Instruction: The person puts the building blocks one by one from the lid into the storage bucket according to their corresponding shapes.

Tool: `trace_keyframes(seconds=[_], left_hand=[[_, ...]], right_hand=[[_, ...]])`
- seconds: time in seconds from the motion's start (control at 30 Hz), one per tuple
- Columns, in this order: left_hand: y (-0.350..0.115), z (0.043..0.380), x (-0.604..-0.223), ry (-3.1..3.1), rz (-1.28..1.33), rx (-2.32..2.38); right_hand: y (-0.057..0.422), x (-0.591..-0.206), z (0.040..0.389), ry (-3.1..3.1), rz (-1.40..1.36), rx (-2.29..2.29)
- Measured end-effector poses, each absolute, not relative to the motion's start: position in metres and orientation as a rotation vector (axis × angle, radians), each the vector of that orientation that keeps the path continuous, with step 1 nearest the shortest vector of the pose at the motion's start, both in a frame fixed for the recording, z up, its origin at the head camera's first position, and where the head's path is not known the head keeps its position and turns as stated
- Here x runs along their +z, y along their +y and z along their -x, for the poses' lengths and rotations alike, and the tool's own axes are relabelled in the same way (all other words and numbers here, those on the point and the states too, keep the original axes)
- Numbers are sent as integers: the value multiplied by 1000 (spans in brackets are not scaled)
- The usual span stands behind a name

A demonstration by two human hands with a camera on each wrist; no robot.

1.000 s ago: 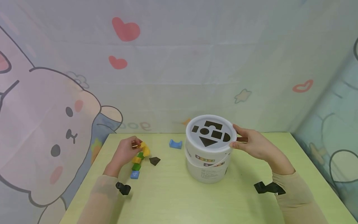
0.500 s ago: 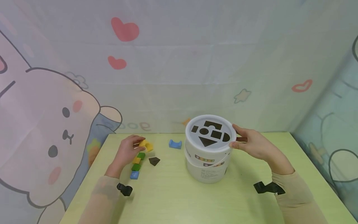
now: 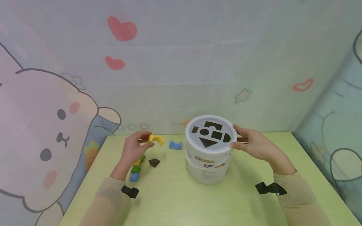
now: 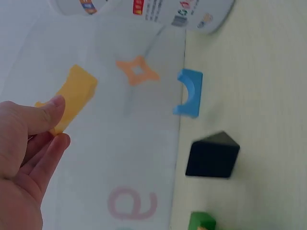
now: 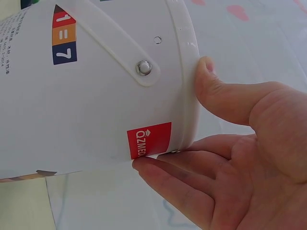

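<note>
Between thumb and fingers my left hand [image 3: 135, 147] pinches a yellow arch block [image 3: 156, 138], lifted over the table's far edge. The left wrist view shows that block from its side, the thumb across it. A white bucket [image 3: 207, 175] stands upright to the right, its shape-sorter lid [image 3: 193, 142] cut with several dark holes. My right hand [image 3: 254, 145] holds the bucket at the lid's rim, thumb on the edge and fingers against the side. On the table between left hand and bucket lie a blue arch block [image 3: 175, 145] and a black triangular block [image 3: 154, 162].
A short row by the left wrist has a blue block [image 3: 134, 177], a green block [image 3: 136, 169], a yellow block [image 3: 137, 163] and another green block [image 3: 142, 158]. Behind the pale table [image 3: 181, 204] hangs a printed cloth [image 3: 175, 62].
My left hand has lifted the yellow arch block away from the row, moving it right and turning it so its arch shows. The right hand keeps its hold on the bucket.
</note>
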State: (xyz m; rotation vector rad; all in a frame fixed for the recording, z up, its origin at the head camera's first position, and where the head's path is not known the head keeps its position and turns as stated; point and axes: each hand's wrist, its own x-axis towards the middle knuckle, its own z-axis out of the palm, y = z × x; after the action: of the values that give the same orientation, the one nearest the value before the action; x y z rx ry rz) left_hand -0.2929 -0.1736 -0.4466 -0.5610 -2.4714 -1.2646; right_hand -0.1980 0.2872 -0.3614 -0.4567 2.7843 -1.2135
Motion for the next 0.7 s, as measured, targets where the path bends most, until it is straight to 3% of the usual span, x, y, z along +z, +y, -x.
trace_keyframes(seconds=[0.7], left_hand=[[-98,276,-417,-2176,605,-1623]], right_hand=[[287,-359,199,2760,462,-1231]])
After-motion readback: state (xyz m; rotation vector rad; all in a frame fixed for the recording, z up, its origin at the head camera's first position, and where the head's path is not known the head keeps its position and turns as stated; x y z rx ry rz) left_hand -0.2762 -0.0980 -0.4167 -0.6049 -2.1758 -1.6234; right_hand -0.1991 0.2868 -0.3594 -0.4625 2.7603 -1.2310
